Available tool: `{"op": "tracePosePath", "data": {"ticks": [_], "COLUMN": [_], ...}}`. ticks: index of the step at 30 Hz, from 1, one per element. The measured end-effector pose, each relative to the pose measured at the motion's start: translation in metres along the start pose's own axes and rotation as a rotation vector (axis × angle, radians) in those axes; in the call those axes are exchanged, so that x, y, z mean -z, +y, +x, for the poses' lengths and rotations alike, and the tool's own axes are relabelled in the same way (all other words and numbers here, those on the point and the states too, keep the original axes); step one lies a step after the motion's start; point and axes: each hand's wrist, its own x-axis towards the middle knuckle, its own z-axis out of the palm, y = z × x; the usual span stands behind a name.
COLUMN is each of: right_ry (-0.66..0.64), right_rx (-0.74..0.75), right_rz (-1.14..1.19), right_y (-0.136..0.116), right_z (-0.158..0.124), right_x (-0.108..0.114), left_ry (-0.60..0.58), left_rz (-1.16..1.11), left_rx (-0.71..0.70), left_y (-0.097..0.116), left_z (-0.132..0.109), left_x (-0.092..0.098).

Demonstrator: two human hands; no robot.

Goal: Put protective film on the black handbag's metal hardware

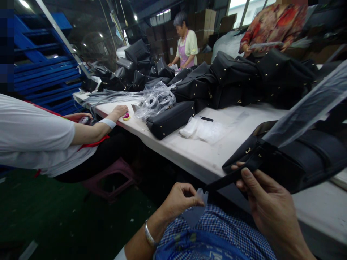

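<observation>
Pinching filmy plastic (193, 216) — left hand (179, 201); flat black strap (222, 182) — right hand (267, 198)

Black bag (311, 155), blue-and-white checked cloth (235, 221), pink stool (122, 167), green floor (70, 206)

- The room is dim overall; daylight shows whitest at the window (238, 5).
- Small ceiling lamps (24, 3) flare into hard white spots.
- The table (208, 155) is the palest broad surface, with deep shadow beneath it.
- The floor (81, 216) sinks into dark green.
- The black bags (195, 83) lose most detail, apart from glints on their studs.
- The clear plastic sleeve (306, 104) has a milky sheen and soft edges.
- The right hand (268, 195) looks slightly soft.
- Wide-angle stretching pulls at the sides; coarse pixel blocks cover the upper left edge.
</observation>
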Motion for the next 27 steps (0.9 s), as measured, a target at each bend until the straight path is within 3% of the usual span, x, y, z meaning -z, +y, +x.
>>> {"op": "tracePosePath", "data": {"ticks": [10,22,27], "right_ry": [0.004,0.012,0.001], "right_rx": [0.008,0.013,0.012], "right_rz": [-0.005,-0.009,-0.009], "right_y": [0.0005,-0.0018,-0.0009], "right_z": [-0.0001,-0.0001,0.0003], "right_x": [0.0,-0.0013,-0.0003], "left_ry": [0.029,-0.172,-0.125], "left_rz": [0.082,0.026,-0.02], "left_rx": [-0.037,-0.077,-0.087], "left_y": [0.0016,0.0066,0.0087], "left_z": [0.0014,-0.0022,-0.0031], "left_x": [-0.0021,-0.0037,-0.0031]}}
